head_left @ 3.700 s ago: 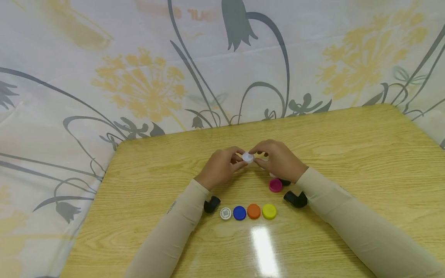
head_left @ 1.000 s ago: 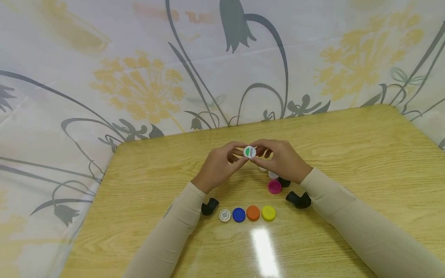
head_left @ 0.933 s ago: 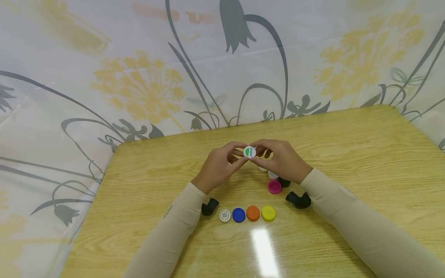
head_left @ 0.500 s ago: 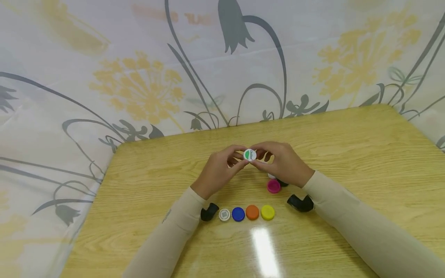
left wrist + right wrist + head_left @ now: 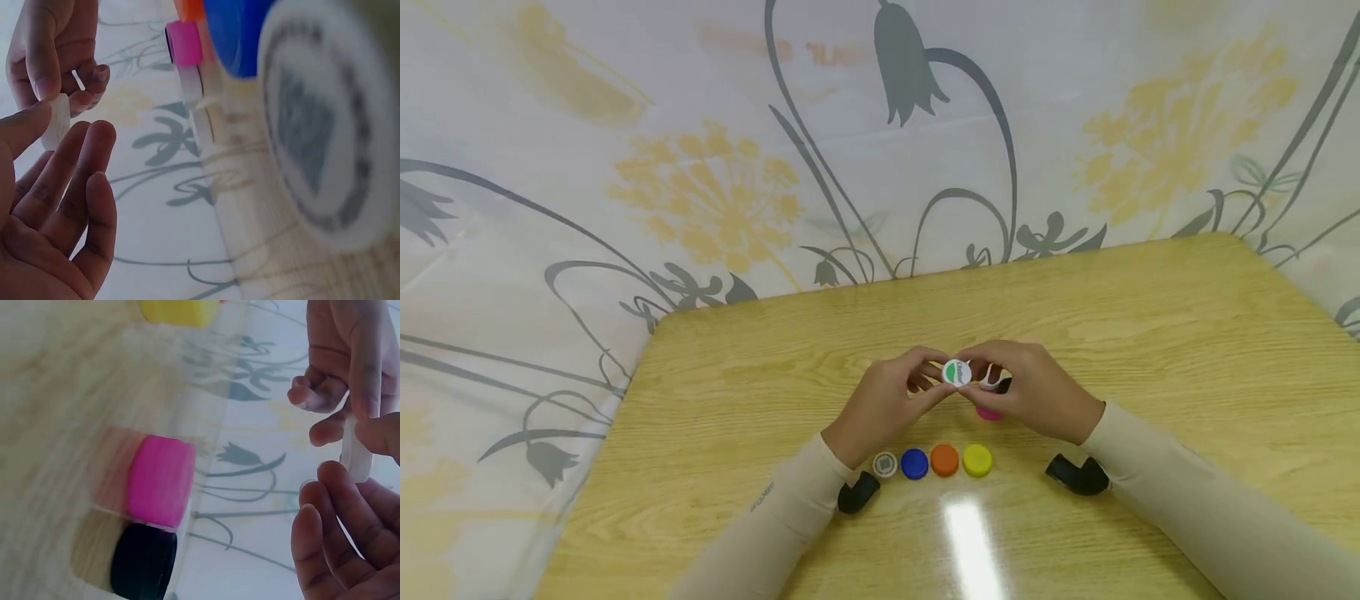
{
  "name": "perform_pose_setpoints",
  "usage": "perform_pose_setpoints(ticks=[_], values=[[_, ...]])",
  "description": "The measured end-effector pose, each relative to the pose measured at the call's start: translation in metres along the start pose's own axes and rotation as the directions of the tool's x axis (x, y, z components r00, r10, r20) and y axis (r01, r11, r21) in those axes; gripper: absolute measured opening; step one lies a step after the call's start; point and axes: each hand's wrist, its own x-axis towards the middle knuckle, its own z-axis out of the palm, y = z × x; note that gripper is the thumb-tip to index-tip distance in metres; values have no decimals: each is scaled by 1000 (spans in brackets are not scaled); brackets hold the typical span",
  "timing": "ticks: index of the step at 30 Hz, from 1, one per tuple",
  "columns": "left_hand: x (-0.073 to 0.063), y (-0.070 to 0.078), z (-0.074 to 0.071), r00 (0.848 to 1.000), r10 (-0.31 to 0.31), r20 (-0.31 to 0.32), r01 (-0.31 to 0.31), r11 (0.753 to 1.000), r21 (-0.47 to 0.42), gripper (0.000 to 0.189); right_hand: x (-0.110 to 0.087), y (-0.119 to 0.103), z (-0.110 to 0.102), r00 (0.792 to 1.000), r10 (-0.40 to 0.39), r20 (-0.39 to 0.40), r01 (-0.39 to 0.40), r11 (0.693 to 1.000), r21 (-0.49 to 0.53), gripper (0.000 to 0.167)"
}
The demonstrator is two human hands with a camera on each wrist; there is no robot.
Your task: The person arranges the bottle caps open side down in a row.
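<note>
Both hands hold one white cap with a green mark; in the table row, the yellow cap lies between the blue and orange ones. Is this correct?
Not quite: in the head view, the orange cap lies between the blue cap and the yellow cap. The left hand and right hand do hold the marked white cap.

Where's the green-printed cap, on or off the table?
Off: in wrist views, left-hand grip and right-hand grip pinch the cap above the tabletop.

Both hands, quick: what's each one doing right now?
Left hand: holding the green-marked white cap, pinched between thumb and fingers.
Right hand: holding the same cap, also in a pinch.
</note>
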Motion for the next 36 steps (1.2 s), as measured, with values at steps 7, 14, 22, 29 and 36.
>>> perform_pose_setpoints(ticks=[7, 14, 22, 29, 36], values=[[-7, 12, 11, 999, 6, 44, -8, 999, 48, 32, -20, -2, -3, 999, -36, 14, 36, 999, 2, 33], [-11, 25, 22, 995, 38, 96, -57, 977, 205, 29, -40, -4, -7, 997, -62, 33, 62, 998, 0, 38], [-15, 35, 37, 989, 27, 147, -85, 911, 403, 31, -55, -7, -11, 992, -8, 124, 12, 999, -37, 30], [-18, 35, 47, 987, 37, 158, -103, 896, 433, 33, -59, -5, -14, 977, 23, 210, -25, 1000, 8, 24], [-18, 35, 52, 980, 28, 197, -110, 902, 418, 29, -61, -3, -13, 967, 30, 252, -32, 999, 5, 21]])
